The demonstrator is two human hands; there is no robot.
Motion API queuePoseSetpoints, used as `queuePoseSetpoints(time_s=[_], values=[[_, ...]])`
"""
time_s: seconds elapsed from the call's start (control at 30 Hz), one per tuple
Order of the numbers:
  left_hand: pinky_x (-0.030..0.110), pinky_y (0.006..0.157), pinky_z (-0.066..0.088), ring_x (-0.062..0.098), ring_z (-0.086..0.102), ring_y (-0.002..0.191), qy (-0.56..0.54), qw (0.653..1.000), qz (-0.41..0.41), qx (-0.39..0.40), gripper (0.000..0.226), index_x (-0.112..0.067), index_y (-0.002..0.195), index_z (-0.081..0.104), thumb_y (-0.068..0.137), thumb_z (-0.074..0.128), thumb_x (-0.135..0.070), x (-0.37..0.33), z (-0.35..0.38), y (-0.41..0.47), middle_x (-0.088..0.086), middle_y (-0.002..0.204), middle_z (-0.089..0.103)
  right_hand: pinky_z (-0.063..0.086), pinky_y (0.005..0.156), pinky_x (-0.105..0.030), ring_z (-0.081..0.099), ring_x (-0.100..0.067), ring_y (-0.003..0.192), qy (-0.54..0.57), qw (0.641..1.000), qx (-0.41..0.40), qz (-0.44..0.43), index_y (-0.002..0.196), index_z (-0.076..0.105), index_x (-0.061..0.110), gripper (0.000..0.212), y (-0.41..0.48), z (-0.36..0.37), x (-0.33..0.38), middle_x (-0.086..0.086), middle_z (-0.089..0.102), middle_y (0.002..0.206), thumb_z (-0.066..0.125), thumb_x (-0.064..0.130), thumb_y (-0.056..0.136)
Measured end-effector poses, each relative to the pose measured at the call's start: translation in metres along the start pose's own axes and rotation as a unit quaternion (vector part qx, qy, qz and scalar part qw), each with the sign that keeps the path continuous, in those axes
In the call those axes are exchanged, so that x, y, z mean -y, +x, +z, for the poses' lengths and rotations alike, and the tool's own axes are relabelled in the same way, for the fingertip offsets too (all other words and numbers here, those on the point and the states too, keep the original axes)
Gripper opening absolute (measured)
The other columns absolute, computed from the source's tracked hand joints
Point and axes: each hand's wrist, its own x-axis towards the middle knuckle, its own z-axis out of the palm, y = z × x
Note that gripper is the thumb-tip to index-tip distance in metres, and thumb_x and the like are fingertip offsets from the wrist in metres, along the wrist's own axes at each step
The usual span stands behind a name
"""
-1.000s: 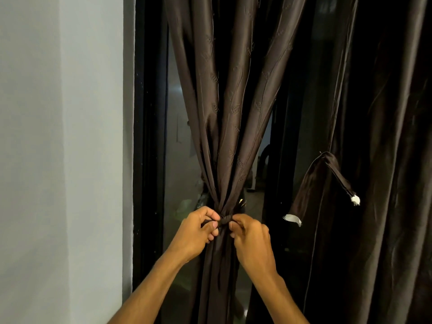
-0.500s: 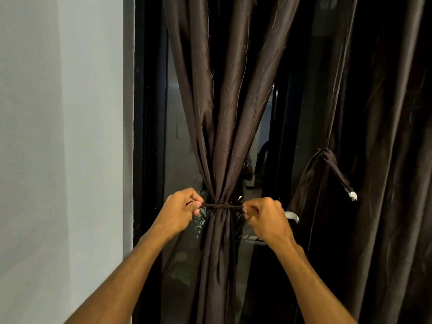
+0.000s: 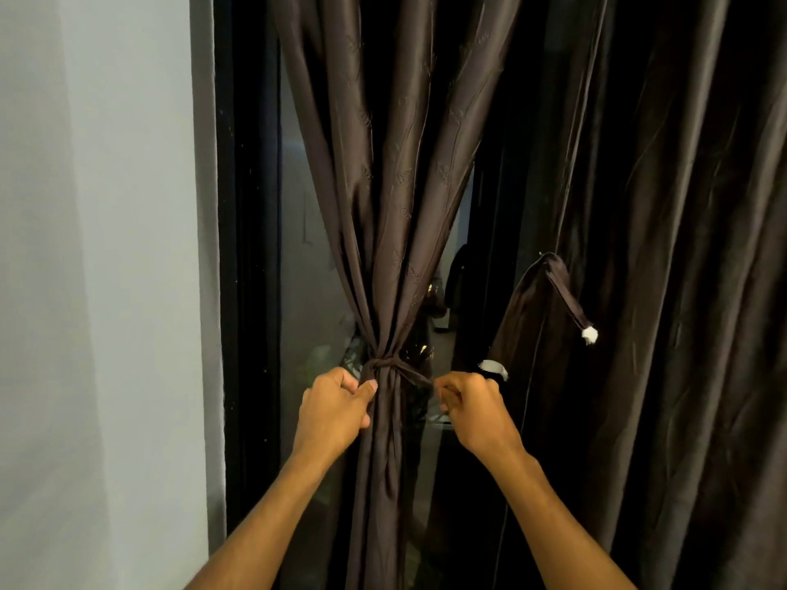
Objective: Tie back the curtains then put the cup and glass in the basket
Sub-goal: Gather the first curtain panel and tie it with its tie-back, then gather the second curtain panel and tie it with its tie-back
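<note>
Broadly, a pale wall [image 3: 85,291] fills the left side and a loose curtain [image 3: 681,291] hangs ungathered on the right, with a spare tie [image 3: 558,287] dangling in front of it. Between them the gathered curtain [image 3: 396,185] drops as a narrow upright bundle against the dark window frame [image 3: 247,249]. The left hand [image 3: 332,410] sits against the bundle's left edge, fingers curled tight and thumb pressed to the fabric; the short end of the tie [image 3: 409,376] seems to run into that fist. The right hand [image 3: 472,406], just right of the bundle, pinches the tie's other end in curled fingers. That strand runs crosswise to the bundle, slanting up and left to the knot [image 3: 379,364], which lies just above both hands and nearer the left one. Cup, glass and basket are out of view
</note>
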Motion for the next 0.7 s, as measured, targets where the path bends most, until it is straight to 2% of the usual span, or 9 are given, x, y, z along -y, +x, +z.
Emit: queuePoseSetpoints(time_s=[0.07,0.13,0.23,0.3,0.4,0.53,0.7], values=[[0.032,0.058,0.051,0.01,0.052,0.038,0.014,1.0,-0.021,-0.016,0.041,-0.01,0.063,0.049,0.087,0.062,-0.04,-0.004,0.005,-0.005,0.005,0.048,0.065,0.051,0.078,-0.013,0.065,-0.005,0.095,0.003,1.0,0.0,0.031,0.11,0.069,0.017,0.026,-0.006,-0.002,-0.011,0.002,0.069,0.1,0.055,0.0,0.094],[0.031,0.057,0.05,0.012,0.052,0.038,0.016,0.999,-0.037,-0.013,0.045,-0.006,0.062,0.052,0.087,0.061,-0.043,-0.01,0.012,-0.01,0.005,0.046,0.064,0.049,0.083,-0.012,0.065,-0.007,0.107,0.009,0.999,-0.005,0.048,0.12,0.066,0.013,0.028,-0.012,-0.006,-0.024,-0.001,0.07,0.112,0.057,0.003,0.095],[0.032,0.059,0.053,0.007,0.055,0.04,0.008,0.999,-0.035,0.011,0.047,-0.002,0.067,0.063,0.088,0.06,-0.044,-0.019,0.031,-0.017,0.002,0.048,0.065,0.055,0.084,-0.02,0.067,-0.007,0.1,0.037,0.996,-0.028,0.076,0.115,0.069,0.015,0.023,-0.023,-0.019,-0.038,0.001,0.072,0.105,0.06,0.011,0.094],[0.036,0.063,0.055,0.005,0.054,0.042,0.0,0.999,-0.019,0.035,0.044,-0.003,0.066,0.064,0.088,0.061,-0.041,-0.025,0.045,-0.022,0.001,0.051,0.066,0.059,0.079,-0.028,0.068,-0.005,0.085,0.044,0.994,-0.053,0.084,0.103,0.072,0.02,0.014,-0.03,-0.03,-0.045,0.007,0.072,0.09,0.063,0.019,0.093],[0.04,0.069,0.057,0.009,0.058,0.05,-0.002,0.997,0.006,0.073,0.038,-0.011,0.062,0.063,0.087,0.062,-0.04,-0.04,0.069,-0.025,-0.002,0.056,0.067,0.059,0.07,-0.027,0.066,-0.002,0.071,0.043,0.991,-0.101,0.081,0.087,0.073,0.022,0.01,-0.041,-0.051,-0.054,0.01,0.069,0.072,0.064,0.021,0.091],[0.043,0.071,0.058,0.017,0.064,0.056,-0.014,0.995,0.048,0.088,0.031,-0.017,0.063,0.065,0.085,0.064,-0.039,-0.073,0.094,-0.023,-0.002,0.06,0.069,0.052,0.059,-0.013,0.063,0.002,0.065,0.043,0.981,-0.178,0.07,0.084,0.071,0.023,0.009,-0.05,-0.083,-0.066,0.013,0.066,0.067,0.064,0.02,0.09],[0.041,0.073,0.058,0.014,0.067,0.065,-0.007,0.99,0.122,0.067,0.023,-0.024,0.069,0.066,0.086,0.062,-0.039,-0.126,0.123,-0.021,-0.005,0.064,0.068,0.053,0.061,-0.023,0.062,-0.003,0.064,0.039,0.954,-0.296,0.021,0.081,0.068,0.021,0.007,-0.056,-0.12,-0.081,0.013,0.064,0.068,0.067,0.017,0.087]])
